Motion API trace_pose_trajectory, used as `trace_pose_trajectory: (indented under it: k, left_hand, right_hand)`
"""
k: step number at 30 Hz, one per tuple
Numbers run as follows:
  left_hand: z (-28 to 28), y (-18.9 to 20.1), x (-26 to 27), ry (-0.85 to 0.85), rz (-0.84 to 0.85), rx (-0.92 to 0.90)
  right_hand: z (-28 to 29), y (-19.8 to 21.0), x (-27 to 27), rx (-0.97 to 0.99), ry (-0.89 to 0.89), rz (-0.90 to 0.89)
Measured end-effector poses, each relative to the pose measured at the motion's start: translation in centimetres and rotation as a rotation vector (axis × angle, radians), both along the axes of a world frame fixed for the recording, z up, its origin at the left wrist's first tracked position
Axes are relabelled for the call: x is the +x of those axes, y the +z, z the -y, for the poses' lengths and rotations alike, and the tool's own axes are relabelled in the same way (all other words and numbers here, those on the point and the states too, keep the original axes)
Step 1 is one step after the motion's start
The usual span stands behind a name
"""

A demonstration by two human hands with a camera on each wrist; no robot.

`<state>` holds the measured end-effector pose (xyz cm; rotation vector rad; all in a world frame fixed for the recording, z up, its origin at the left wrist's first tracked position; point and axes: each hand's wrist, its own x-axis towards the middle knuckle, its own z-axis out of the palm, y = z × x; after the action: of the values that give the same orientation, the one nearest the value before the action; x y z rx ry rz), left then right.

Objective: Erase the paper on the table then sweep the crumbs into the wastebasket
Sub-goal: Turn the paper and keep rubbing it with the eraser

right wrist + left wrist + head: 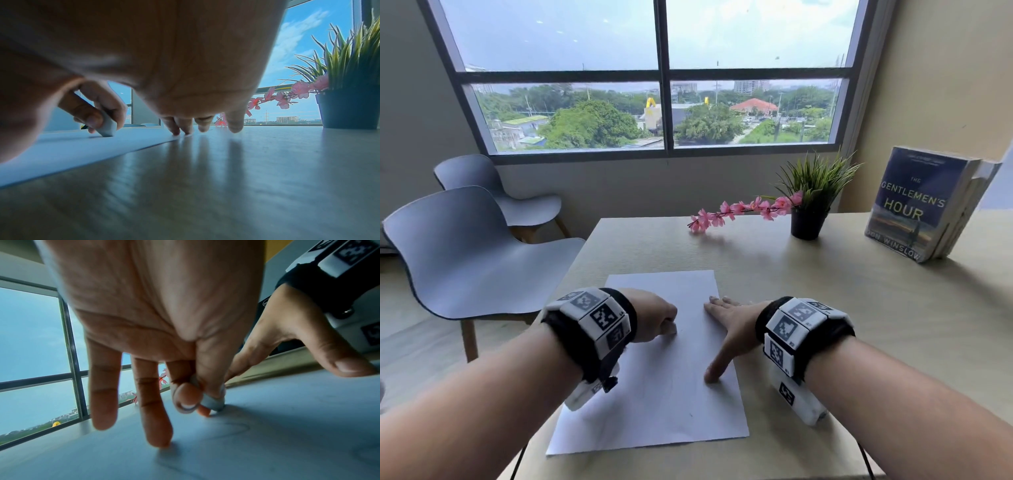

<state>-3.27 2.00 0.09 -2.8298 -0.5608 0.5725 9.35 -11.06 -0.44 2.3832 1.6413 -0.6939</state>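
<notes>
A white sheet of paper point(664, 370) lies on the wooden table point(859, 325) in front of me, with faint pencil lines point(236, 428) on it. My left hand point(654, 317) pinches a small white eraser point(212, 404) between thumb and fingers, its tip pressed on the paper's left half; the same eraser point(108, 125) shows in the right wrist view. My right hand point(732, 322) lies flat with fingers spread, pressing on the paper's right edge point(179, 136). No wastebasket is in view.
A potted green plant point(811, 205) with a pink flower sprig point(739, 210) stands at the table's far side. Books point(924, 205) lean upright at the far right. Two grey chairs point(469, 246) stand left of the table, below a large window.
</notes>
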Motion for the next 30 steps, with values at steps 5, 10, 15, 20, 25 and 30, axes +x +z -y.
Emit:
trace_pose_trajectory:
  k: [5, 10, 15, 20, 25, 30]
  left_hand:
    - [0.8, 0.0, 0.4, 0.024, 0.016, -0.026]
    - [1.5, 0.2, 1.9, -0.002, 0.037, -0.020]
    - [1.8, 0.4, 1.7, -0.043, 0.031, -0.051]
    - [2.0, 0.8, 1.6, -0.067, -0.038, -0.082]
    - [1.4, 1.1, 1.9, -0.042, -0.015, -0.040]
    - [2.1, 0.6, 0.9, -0.095, -0.041, -0.084]
  right_hand:
    - [0.1, -0.1, -0.3, 0.054, -0.013, -0.046]
    - [0.4, 0.1, 0.1, -0.039, -0.002, 0.112]
    - [0.4, 0.3, -0.2, -0.041, -0.002, 0.084]
    - [0.3, 0.3, -0.1, -0.046, -0.009, 0.073]
    - [0.4, 0.3, 0.0, -0.043, -0.009, 0.069]
    - [0.0, -0.3, 0.2, -0.048, -0.007, 0.079]
